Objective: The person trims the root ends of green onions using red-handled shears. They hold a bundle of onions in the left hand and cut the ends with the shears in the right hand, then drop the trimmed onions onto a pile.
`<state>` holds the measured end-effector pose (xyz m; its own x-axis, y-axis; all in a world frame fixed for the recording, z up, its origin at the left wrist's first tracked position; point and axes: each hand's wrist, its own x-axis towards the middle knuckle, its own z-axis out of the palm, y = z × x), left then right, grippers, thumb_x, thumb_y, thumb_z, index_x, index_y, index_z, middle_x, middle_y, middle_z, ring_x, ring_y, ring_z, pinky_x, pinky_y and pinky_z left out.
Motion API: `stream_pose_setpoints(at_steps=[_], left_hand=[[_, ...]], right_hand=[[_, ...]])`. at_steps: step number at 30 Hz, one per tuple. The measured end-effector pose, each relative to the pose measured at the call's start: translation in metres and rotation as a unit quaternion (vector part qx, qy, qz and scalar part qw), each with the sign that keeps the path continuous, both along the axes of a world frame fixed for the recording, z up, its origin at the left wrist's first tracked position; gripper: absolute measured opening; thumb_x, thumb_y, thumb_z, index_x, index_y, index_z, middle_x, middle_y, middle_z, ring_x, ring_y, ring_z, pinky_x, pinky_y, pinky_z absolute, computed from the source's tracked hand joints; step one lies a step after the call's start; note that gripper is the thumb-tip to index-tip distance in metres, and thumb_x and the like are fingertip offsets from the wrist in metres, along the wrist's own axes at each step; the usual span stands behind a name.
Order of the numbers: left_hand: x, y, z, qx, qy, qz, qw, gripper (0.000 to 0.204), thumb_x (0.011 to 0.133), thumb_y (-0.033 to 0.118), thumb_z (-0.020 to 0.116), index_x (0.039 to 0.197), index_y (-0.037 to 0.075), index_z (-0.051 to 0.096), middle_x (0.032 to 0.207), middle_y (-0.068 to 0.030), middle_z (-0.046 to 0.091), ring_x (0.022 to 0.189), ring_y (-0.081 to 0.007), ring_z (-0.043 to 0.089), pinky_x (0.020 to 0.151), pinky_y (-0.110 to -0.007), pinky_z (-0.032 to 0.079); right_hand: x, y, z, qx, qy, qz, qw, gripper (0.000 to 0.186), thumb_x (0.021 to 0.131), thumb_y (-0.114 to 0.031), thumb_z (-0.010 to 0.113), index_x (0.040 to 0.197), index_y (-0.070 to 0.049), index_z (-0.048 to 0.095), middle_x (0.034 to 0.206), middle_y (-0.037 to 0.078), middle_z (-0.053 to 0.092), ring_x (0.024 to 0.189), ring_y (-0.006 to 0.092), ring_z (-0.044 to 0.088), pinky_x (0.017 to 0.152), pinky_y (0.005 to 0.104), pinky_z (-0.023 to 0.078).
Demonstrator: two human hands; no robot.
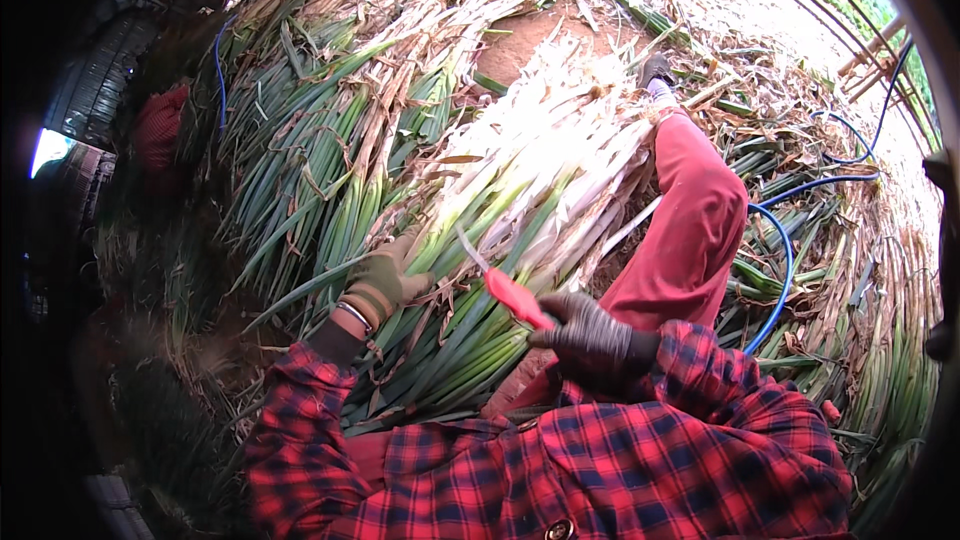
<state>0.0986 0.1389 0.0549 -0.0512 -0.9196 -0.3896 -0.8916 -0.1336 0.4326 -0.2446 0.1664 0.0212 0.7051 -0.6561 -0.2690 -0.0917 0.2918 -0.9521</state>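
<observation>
My left hand point(385, 280), in a green and brown glove, rests on the leaves of a heap of green onions point(455, 335). Its thumb and fingers are apart, with leaves beside and between them; the fingertips are partly hidden. My right hand point(580, 328), in a dark grey glove, is closed around a knife point(512, 295). The knife has a red handle and a short, pale blade that points up and left over the onions. Pale onion stalks point(575, 130) stretch away toward the far side, beside my right leg.
More green onions point(310, 165) with dry brown leaves lie to the left and along the right. A blue hose point(788, 270) curves past my bent right knee point(715, 200). Bare soil point(540, 40) shows at the far side. A red mesh sack point(160, 130) stands at the dim left.
</observation>
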Motion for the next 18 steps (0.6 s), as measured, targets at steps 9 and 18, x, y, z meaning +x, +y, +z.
stream_pose_setpoints(at_steps=[9, 18], left_hand=[[-0.004, 0.001, 0.002, 0.001, 0.023, -0.009, 1.0, 0.092, 0.074, 0.037, 0.078, 0.15, 0.001, 0.04, 0.133, -0.0266, 0.06, 0.121, -0.0356, 0.061, 0.101, -0.04, 0.047], [-0.015, -0.003, 0.006, 0.034, 0.104, 0.032, 0.993, 0.09, 0.072, 0.027, 0.079, 0.15, 0.002, 0.041, 0.14, -0.0213, 0.057, 0.127, -0.0278, 0.056, 0.107, -0.035, 0.043]], right_hand=[[-0.005, -0.03, 0.031, 0.191, 0.073, 0.011, 0.979, 0.037, 0.09, -0.025, 0.074, 0.118, -0.006, 0.059, 0.058, -0.001, 0.051, 0.04, 0.0075, 0.044, 0.035, 0.024, 0.034], [-0.02, -0.148, -0.04, 0.111, 0.074, -0.233, 0.963, 0.026, 0.081, -0.022, 0.078, 0.083, 0.001, 0.067, 0.064, 0.005, 0.058, 0.05, 0.0162, 0.054, 0.046, 0.0326, 0.044]])
